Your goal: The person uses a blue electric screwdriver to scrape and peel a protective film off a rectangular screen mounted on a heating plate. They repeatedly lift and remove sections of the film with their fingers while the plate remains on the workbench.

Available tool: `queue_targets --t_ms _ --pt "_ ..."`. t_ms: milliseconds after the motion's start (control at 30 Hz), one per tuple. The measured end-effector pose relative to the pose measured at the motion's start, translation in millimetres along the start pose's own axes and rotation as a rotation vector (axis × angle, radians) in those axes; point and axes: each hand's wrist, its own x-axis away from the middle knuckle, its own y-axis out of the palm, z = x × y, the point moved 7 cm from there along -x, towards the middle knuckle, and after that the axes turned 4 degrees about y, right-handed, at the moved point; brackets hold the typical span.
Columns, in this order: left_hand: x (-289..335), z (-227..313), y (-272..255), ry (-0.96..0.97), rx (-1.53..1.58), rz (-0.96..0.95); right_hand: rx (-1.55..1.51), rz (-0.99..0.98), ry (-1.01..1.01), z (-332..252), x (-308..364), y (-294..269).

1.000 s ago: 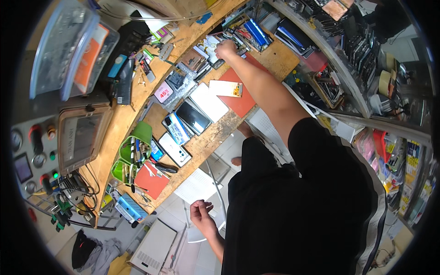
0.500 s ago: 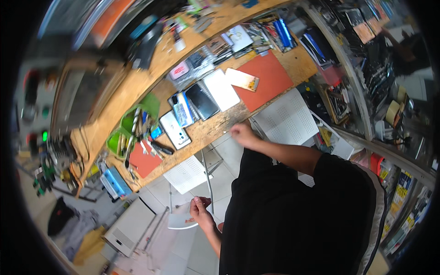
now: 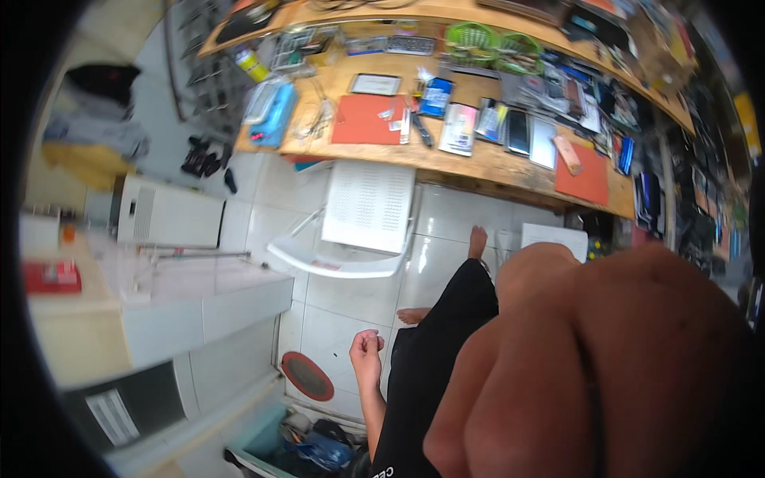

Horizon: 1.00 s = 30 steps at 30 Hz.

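My right hand [image 3: 574, 374] is raised very close to the camera and fills the lower right. Its fingers are bent and pressed together; what they hold, if anything, is hidden. My left hand [image 3: 366, 358] hangs low beside my black clothing, above the tiled floor, with its fingers curled in and nothing seen in them. Neither hand touches the wooden workbench [image 3: 446, 165] ahead. On that bench lie a light-coloured phone [image 3: 459, 129], a dark phone [image 3: 518, 131], a white flat panel [image 3: 543, 142] and a pinkish phone [image 3: 567, 154] partly over an orange mat [image 3: 586, 182].
A white perforated chair [image 3: 368, 207] stands before the bench. Another orange mat [image 3: 358, 119], a blue case [image 3: 275, 115] and green baskets [image 3: 470, 45] are on the bench. At lower left are a bin of cloth-like items [image 3: 327, 454] and a round red-rimmed piece [image 3: 307, 376].
The view has swung leftward, and the bench now lies farther off, across the top. My right hand has risen from beside the bench edge to close before the camera. My left hand stays low.
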Motion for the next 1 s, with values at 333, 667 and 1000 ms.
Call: queue_targets --t_ms 333,667,1000 --pt "29.1 -48.4 -197.3 0.116 0.09 0.425 -0.187 -0.162 -0.071 99.2 -80.1 126.1" --pt "-23.5 -5.8 -253.3 0.102 -0.032 0.418 -0.329 0.16 0.593 428.2 -15.4 131.7" --pt "-254.9 136.0 -343.0 0.193 -0.238 0.082 0.255 0.336 1.351 646.5 189.8 121.1"
